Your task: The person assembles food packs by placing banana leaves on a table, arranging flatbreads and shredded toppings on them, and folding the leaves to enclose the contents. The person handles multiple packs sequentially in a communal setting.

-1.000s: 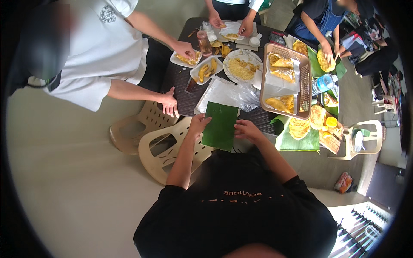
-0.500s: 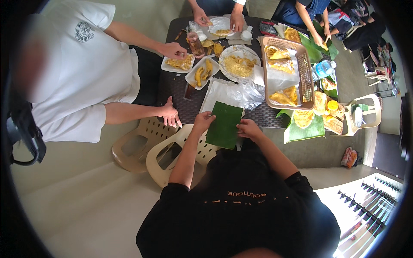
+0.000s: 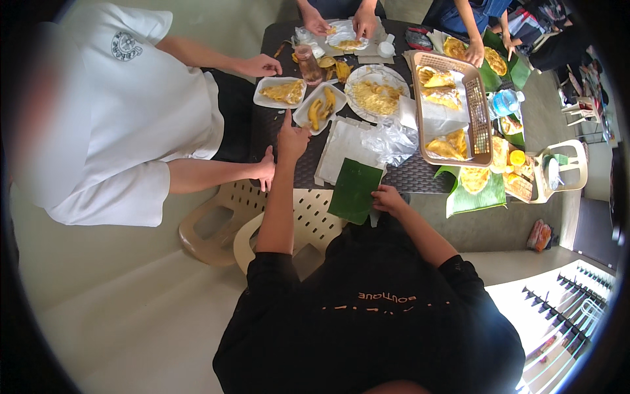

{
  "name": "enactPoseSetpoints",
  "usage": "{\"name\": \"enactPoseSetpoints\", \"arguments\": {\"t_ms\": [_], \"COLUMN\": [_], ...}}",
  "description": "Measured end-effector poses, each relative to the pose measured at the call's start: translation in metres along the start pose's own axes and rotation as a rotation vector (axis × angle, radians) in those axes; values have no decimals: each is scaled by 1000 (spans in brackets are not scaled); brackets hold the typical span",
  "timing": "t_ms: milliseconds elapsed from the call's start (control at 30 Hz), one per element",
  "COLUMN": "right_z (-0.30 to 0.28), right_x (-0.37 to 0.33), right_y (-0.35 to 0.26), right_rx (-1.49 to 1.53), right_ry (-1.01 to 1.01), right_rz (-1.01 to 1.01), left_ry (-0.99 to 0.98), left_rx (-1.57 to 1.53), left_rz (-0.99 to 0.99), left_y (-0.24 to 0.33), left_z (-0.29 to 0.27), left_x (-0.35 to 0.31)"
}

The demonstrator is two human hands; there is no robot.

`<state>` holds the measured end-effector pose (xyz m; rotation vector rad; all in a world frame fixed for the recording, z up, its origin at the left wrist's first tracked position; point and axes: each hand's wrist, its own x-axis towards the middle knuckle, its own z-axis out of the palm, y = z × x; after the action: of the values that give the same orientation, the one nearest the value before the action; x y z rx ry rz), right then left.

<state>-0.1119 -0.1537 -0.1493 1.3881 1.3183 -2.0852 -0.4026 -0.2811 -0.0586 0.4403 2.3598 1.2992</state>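
In my right hand (image 3: 390, 199) is a cut piece of green banana leaf (image 3: 356, 191), pinched by its right edge and hanging tilted over the table's near edge. My left hand (image 3: 293, 140) holds nothing. Its index finger stretches away from me toward a white foam tray (image 3: 262, 99) with a folded yellow crepe (image 3: 286, 92) in it. Just right of that hand lies another foam tray (image 3: 338, 97) with peeled bananas (image 3: 316, 117). White paper sheets (image 3: 336, 154) and crumpled clear plastic (image 3: 392, 143) lie beyond the leaf.
A brown basket (image 3: 484, 118) of folded crepes stands right on the dark table (image 3: 410, 182), near a plate (image 3: 354, 74) of yellow shreds and a water bottle (image 3: 506, 103). A person in white (image 3: 125, 125) stands left; others work opposite. Plastic chairs (image 3: 308, 210) sit below the near edge.
My left hand has let go of the banana leaf and reached away from me to the left, finger extended. The leaf has tilted. The neighbour's hand has lifted off the crepe tray.
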Motion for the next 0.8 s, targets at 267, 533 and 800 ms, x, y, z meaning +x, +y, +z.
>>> {"name": "enactPoseSetpoints", "arguments": {"t_ms": [267, 533, 800], "right_z": [2, 5, 5], "right_x": [2, 9, 7], "right_y": [0, 0, -6], "right_rx": [117, 146, 159], "right_ry": [-14, 2, -7], "right_rz": [-10, 20, 24], "left_ry": [-52, -61, -81], "left_rx": [-36, -50, -49], "left_rz": [-21, -36, -88], "left_y": [-19, -23, -20], "left_z": [1, -1, 1], "left_x": [2, 11, 13]}}
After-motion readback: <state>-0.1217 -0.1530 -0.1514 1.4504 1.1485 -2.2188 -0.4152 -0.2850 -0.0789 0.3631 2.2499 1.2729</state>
